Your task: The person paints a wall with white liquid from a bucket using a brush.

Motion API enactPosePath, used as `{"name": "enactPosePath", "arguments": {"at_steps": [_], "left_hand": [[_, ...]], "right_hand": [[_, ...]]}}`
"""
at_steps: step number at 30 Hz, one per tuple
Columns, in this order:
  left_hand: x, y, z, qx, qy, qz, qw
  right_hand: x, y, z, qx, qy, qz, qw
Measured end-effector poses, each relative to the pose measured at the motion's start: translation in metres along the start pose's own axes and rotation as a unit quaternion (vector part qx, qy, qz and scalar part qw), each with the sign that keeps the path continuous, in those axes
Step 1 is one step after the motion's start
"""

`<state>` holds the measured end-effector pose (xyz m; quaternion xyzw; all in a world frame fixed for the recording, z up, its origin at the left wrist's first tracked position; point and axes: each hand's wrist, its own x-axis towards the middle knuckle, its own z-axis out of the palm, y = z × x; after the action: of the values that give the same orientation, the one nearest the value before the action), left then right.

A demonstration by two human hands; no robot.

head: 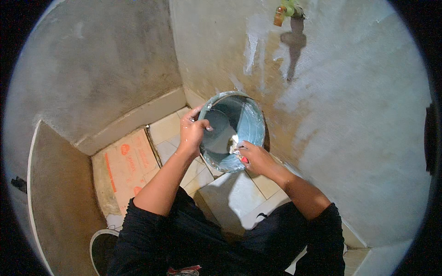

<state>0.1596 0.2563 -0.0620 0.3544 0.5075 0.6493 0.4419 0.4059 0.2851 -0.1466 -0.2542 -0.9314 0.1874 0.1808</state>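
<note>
A blue-grey plastic bucket [248, 120] is tilted, its mouth facing me. White smears and streaks mark its inner wall and rim. My left hand [193, 131] grips the left side of the rim, thumb inside and fingers around the outside. At the lower right of the mouth, my right hand [257, 158] is closed around a small tool [244, 159] with a red part. A whitish, bright end shows against the bucket's inside, but the fingers cover most of the tool, so its exact kind is unclear. White specks dot my left hand and wrist.
A green tap with an orange spout [282, 13] juts from the stained grey wall [362, 103] above. Printed cardboard [133, 165] lies on the floor at left, beside a low curved partition [62, 193]. Beige tiles [197, 172] lie under the bucket. A round-rimmed object [92, 248] stands at lower left.
</note>
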Motion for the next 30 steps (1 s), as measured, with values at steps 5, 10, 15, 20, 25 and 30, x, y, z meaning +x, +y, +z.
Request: {"name": "enactPosePath", "arguments": {"at_steps": [5, 10, 15, 20, 25, 30], "left_hand": [[-0.004, 0.0, 0.004, -0.021, 0.034, 0.015, 0.999], [0.001, 0.0, 0.001, 0.027, 0.049, 0.031, 0.998], [-0.004, 0.004, 0.003, 0.016, 0.043, 0.033, 0.998], [-0.007, 0.009, 0.009, 0.018, 0.047, 0.03, 0.998], [-0.003, 0.004, 0.003, 0.006, 0.053, 0.021, 0.998], [0.001, -0.001, 0.002, 0.002, 0.038, -0.002, 0.999]], "right_hand": [[-0.003, -0.002, -0.013, -0.01, 0.017, -0.004, 1.0], [-0.007, -0.002, -0.019, -0.003, 0.026, 0.009, 1.0], [-0.012, 0.008, -0.025, -0.039, 0.036, 0.005, 0.999], [-0.021, 0.028, -0.029, 0.043, 0.117, 0.012, 0.992], [-0.029, 0.022, -0.041, 0.089, 0.135, 0.048, 0.986], [-0.035, 0.019, -0.05, 0.088, 0.148, 0.029, 0.985]]}}
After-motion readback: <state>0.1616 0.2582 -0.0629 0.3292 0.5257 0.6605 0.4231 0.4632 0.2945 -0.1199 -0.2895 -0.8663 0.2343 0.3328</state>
